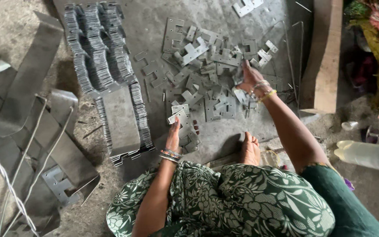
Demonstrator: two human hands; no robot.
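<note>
A loose heap of flat grey metal stampings [211,66] lies on the concrete floor in front of me. My left hand [174,136] holds a small stack of stampings [179,114] at the heap's near left edge. My right hand [251,79] reaches into the right side of the heap with its fingers closed around a stamping [238,77]. Bangles circle both wrists. My bare foot [250,149] rests on the floor between my arms, above my green patterned lap.
Neat rows of stacked stampings [99,57] stand to the left, with a grey block [120,120] on them. Bent sheet-metal strips [27,87] and wire lie at far left. A wooden plank [325,52] and a plastic bottle [369,156] lie at right.
</note>
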